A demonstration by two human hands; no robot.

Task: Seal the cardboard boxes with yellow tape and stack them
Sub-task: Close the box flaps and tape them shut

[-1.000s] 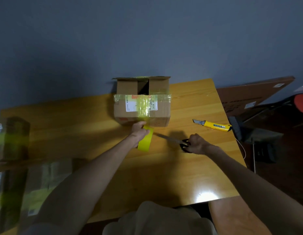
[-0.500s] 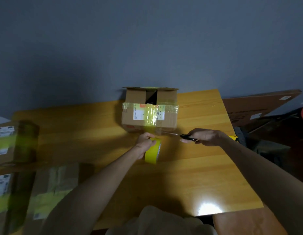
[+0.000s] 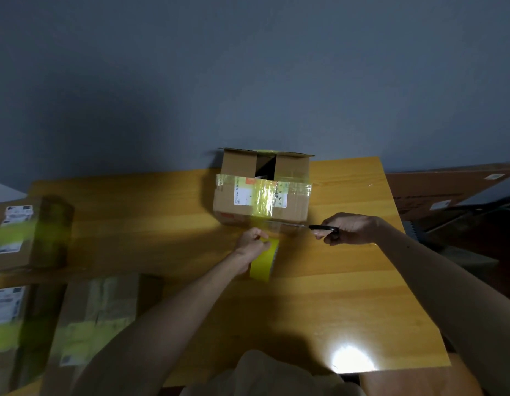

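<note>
Dim blue-grey wall [image 3: 248,81] backs a yellow wooden table [image 3: 334,295], lit by one bright glare spot at its near edge. At the far middle of the table stands the cardboard box [image 3: 295,205]. A band of clear tape wraps its upper part, and a strip of yellow tape [image 3: 262,200] runs down the middle of its near face over a white label. A dark gap shows between the flap panels above the band.

Just near of the box, the left hand [image 3: 252,242] has its grip closed round the roll of yellow tape [image 3: 262,267]. The roll is held on edge, close to the foot of the box, apparently to keep the run of tape between box and roll short and taut. Blur hides whether that run is unbroken.

The right hand [image 3: 354,228] has its grip closed on the black handles of a pair of scissors [image 3: 294,224]. The blades point left and lie level along the bottom edge of the box, just above the roll. That is the place to snip the strip free, so the step in hand looks like cutting the tape. I cannot tell how far apart the blades are.

At the left edge sit several other boxes [image 3: 28,232], blurred and marked with yellow tape, probably ones already sealed. A brown board [image 3: 434,190] leans at the far right, off the table.
</note>
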